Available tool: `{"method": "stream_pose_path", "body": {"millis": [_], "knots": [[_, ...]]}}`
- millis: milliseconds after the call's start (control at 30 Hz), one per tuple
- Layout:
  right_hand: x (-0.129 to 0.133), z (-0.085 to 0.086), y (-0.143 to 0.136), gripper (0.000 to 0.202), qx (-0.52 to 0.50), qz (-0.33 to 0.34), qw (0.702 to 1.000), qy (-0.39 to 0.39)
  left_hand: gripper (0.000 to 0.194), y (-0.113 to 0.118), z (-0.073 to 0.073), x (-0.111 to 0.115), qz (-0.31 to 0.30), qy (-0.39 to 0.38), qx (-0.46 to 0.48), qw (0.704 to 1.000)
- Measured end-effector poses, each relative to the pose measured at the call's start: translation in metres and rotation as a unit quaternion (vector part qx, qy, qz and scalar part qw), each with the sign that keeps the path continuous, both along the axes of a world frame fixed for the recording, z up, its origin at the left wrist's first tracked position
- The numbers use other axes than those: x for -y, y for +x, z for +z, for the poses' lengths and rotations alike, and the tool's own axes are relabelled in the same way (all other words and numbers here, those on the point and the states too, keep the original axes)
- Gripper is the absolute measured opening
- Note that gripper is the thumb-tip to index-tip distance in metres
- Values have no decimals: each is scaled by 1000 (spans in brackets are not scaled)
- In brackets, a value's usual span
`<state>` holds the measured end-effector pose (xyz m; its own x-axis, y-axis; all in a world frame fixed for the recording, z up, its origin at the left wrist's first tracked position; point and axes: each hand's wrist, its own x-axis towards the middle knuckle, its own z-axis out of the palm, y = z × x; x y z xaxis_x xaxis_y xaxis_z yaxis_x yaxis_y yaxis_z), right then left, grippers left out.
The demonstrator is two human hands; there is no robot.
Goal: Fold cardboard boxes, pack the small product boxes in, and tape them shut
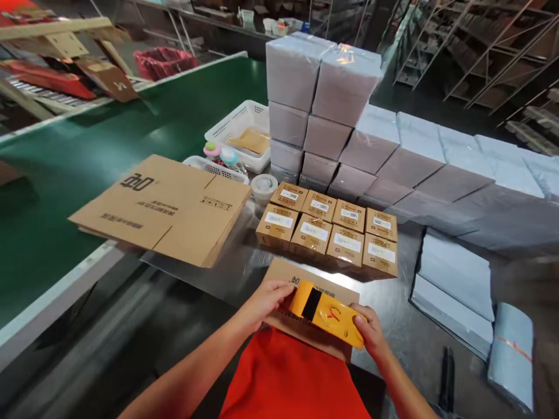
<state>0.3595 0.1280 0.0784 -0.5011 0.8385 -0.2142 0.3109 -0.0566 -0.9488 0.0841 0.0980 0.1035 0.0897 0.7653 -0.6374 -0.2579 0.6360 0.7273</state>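
Between my two hands is a flat, long yellow package (pixel 334 314) with a black band, a shiny round patch and a red mark. My left hand (pixel 273 297) pinches its left end, and my right hand (pixel 371 331) grips its right end with the thumb on top. Under it, close against my red clothing, lies a brown cardboard box (pixel 279 270) with dark print, partly covered by the package and hands. Just beyond stand two rows of small brown boxes (pixel 314 233) with white labels.
Flattened cartons (pixel 174 203) are stacked at the left beside a green conveyor belt (pixel 174 116). Tape rolls (pixel 264 187) and a white basket (pixel 238 122) sit behind. Wrapped white stacks (pixel 323 75) form a wall at the back. Grey bags (pixel 454 279) and a black tool (pixel 446 378) lie right.
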Motion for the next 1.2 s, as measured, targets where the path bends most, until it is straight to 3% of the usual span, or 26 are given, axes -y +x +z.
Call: {"method": "stream_pose_path", "body": {"millis": [333,433,567,633,733,867,1000,1200], "knots": [[-5,13,-7,62,28,36,999,-20,31,5,-30,-5,38,57,-139,988],[-9,21,-9,62,57,64,996,-32,28,-25,-36,-9,52,70,-200,976],[-15,29,-19,61,90,70,993,-41,29,-94,-46,-10,91,59,-276,955],[-17,32,-31,59,121,75,990,-24,27,-121,-57,-9,102,53,-306,945],[-18,34,-57,57,173,67,983,14,21,-137,-82,-6,112,52,-351,928],[-20,37,-82,58,221,50,974,16,17,-137,-115,-5,112,57,-400,908],[-24,41,-88,60,253,59,966,7,24,-132,-143,-5,97,51,-402,909],[-26,37,-77,56,237,60,970,-11,28,-88,-188,-4,52,31,-356,932]]}}
